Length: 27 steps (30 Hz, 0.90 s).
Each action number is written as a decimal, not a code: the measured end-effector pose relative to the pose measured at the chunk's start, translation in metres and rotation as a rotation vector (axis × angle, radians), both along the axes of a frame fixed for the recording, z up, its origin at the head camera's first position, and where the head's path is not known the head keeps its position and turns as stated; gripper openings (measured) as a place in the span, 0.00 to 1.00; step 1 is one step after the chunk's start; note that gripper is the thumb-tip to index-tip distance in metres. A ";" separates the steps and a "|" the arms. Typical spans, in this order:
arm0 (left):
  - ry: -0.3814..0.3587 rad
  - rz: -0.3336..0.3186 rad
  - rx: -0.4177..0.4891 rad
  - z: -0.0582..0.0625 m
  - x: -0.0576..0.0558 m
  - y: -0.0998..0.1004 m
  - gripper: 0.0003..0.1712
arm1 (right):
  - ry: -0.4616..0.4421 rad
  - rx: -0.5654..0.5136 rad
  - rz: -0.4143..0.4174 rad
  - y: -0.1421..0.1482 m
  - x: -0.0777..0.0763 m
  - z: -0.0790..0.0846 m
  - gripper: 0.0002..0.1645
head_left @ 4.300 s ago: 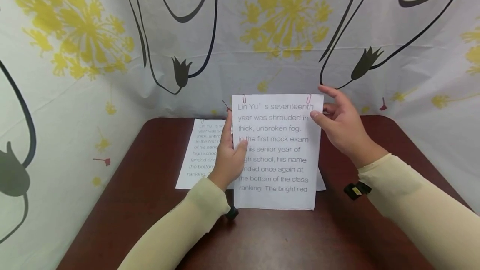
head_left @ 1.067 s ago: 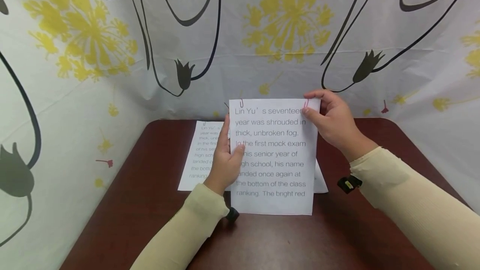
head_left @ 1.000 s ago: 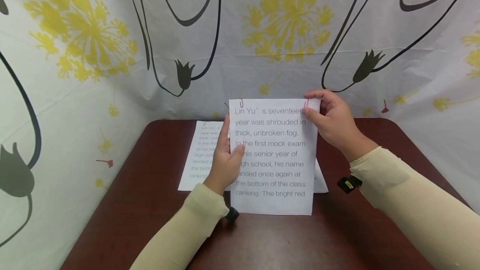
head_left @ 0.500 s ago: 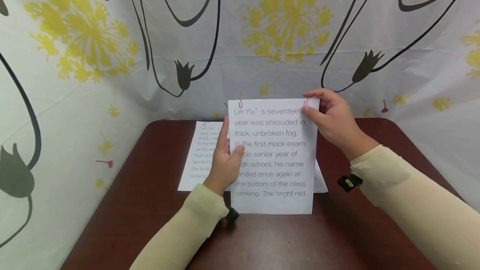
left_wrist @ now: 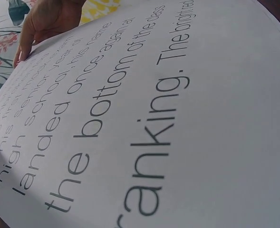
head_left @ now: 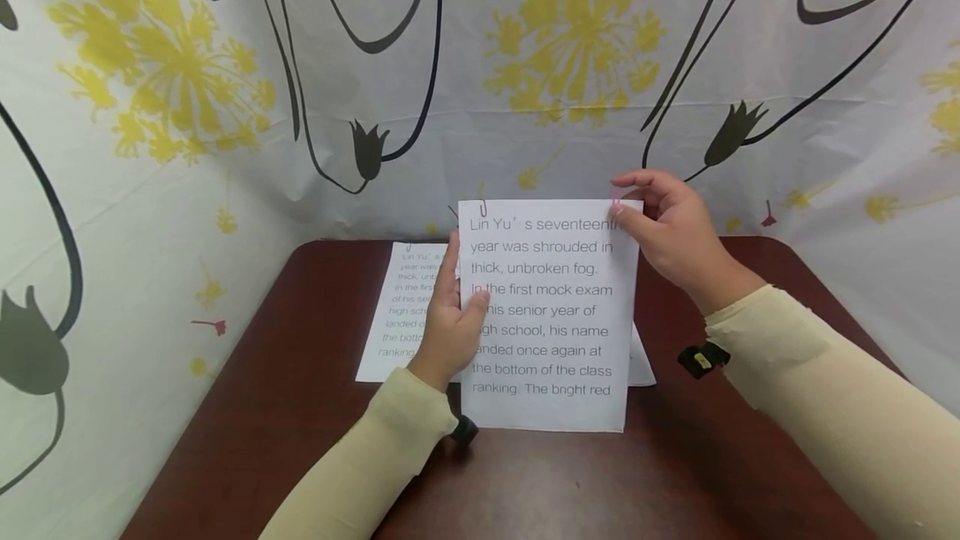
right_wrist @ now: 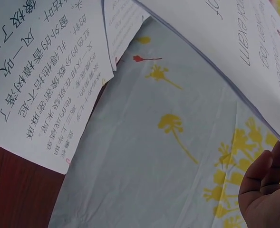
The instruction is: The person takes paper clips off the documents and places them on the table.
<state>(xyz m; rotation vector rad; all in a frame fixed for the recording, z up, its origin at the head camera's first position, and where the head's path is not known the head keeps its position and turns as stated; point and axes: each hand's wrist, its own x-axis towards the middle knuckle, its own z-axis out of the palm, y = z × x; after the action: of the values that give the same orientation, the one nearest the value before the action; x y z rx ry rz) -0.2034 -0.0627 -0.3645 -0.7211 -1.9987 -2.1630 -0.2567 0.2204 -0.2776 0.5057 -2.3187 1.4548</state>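
A stack of white printed sheets (head_left: 543, 315) is held upright over the table, its English text facing me. My left hand (head_left: 452, 327) grips the stack by its left edge, thumb in front and fingers behind. At the top right corner my right hand (head_left: 686, 240) pinches a pink paper clip (head_left: 616, 192), which sticks up past the top edge. A red paper clip (head_left: 483, 208) sits on the top left of the stack. In the right wrist view the right hand (right_wrist: 268, 192) is partly cut off, and layered page edges show on the stack (right_wrist: 216, 61).
More printed sheets (head_left: 397, 315) lie on the dark red-brown table (head_left: 300, 440) behind the held stack. In the right wrist view a sheet with Chinese text (right_wrist: 35, 85) has small red clips at its edge. A patterned cloth (head_left: 465, 107) hangs behind the table.
My right hand has gone from spread fingers beside the corner to pinching the pink clip. In the last half second it has risen slightly, and the clip now stands higher above the edge.
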 end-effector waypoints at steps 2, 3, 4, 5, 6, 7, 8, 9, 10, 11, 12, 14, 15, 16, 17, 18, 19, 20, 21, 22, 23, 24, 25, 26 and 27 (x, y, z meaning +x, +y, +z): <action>-0.003 0.000 0.000 0.000 -0.001 0.000 0.49 | 0.010 -0.002 0.002 0.000 0.000 0.002 0.19; -0.008 -0.001 -0.001 -0.001 -0.001 0.000 0.50 | 0.014 -0.001 0.001 0.001 0.000 0.002 0.20; -0.011 0.000 -0.001 -0.001 -0.001 0.000 0.50 | 0.017 -0.001 0.002 0.001 0.000 0.003 0.20; -0.012 0.001 -0.002 -0.001 -0.001 0.000 0.50 | 0.019 -0.002 0.004 0.001 0.000 0.004 0.20; -0.014 0.000 -0.003 -0.001 -0.001 0.000 0.50 | 0.020 0.000 0.005 0.001 0.000 0.005 0.20; -0.016 0.000 -0.004 -0.001 -0.001 0.000 0.49 | 0.020 0.000 0.006 0.001 0.001 0.005 0.20; -0.014 -0.001 -0.005 -0.001 -0.001 0.000 0.49 | 0.020 -0.002 0.006 0.002 0.001 0.006 0.20; -0.012 -0.002 -0.006 -0.001 -0.001 0.000 0.49 | 0.018 -0.006 0.007 0.002 0.001 0.006 0.20; -0.007 -0.003 -0.006 -0.001 -0.001 0.000 0.49 | 0.016 -0.008 0.006 0.002 0.001 0.007 0.19; -0.001 -0.003 -0.009 -0.001 -0.001 0.000 0.49 | 0.014 -0.009 0.003 0.002 0.001 0.007 0.19; 0.003 -0.003 -0.009 -0.001 0.000 0.000 0.49 | 0.014 -0.011 0.002 0.002 0.001 0.008 0.19; 0.015 0.002 -0.014 0.000 0.000 0.000 0.48 | 0.015 -0.016 0.000 0.003 0.001 0.009 0.19; 0.017 0.002 -0.013 0.000 0.000 0.000 0.48 | 0.017 -0.022 0.000 0.003 0.000 0.009 0.18; 0.018 0.001 -0.011 0.000 0.001 -0.001 0.48 | 0.019 -0.036 0.003 0.003 0.000 0.010 0.18; 0.016 0.000 -0.009 0.000 0.001 -0.001 0.48 | 0.021 -0.048 0.006 0.003 0.000 0.011 0.18; 0.013 -0.001 -0.007 0.000 0.001 -0.001 0.49 | 0.023 -0.061 0.009 0.003 0.000 0.012 0.18; 0.009 -0.003 -0.005 0.000 0.001 -0.001 0.49 | 0.027 -0.072 0.008 0.003 0.000 0.012 0.18; 0.005 -0.006 -0.001 0.000 0.000 -0.001 0.49 | 0.031 -0.082 0.007 0.004 0.000 0.013 0.18; 0.002 -0.008 0.001 0.000 0.000 -0.001 0.49 | 0.032 -0.090 0.003 0.004 0.000 0.014 0.18; 0.002 -0.009 0.003 -0.001 0.000 -0.001 0.49 | 0.034 -0.097 0.001 0.005 0.000 0.015 0.18; 0.002 -0.007 0.004 -0.001 0.000 -0.001 0.49 | 0.036 -0.094 -0.005 0.006 0.000 0.016 0.18; 0.003 -0.006 0.004 -0.001 0.000 -0.001 0.49 | 0.039 -0.093 -0.010 0.007 0.000 0.017 0.18; 0.003 -0.006 0.006 -0.001 0.000 -0.001 0.49 | 0.040 -0.093 -0.014 0.008 0.000 0.018 0.18; 0.003 -0.008 0.007 -0.001 0.000 -0.001 0.49 | 0.038 -0.097 -0.012 0.009 0.001 0.018 0.18; 0.002 -0.008 0.008 -0.001 0.000 -0.001 0.49 | 0.036 -0.102 -0.012 0.010 0.001 0.019 0.18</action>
<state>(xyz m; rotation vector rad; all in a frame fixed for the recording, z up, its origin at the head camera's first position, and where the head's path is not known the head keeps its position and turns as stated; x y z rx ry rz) -0.2037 -0.0634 -0.3657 -0.7315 -1.9884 -2.1725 -0.2560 0.2305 -0.2588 0.4846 -2.2024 1.5365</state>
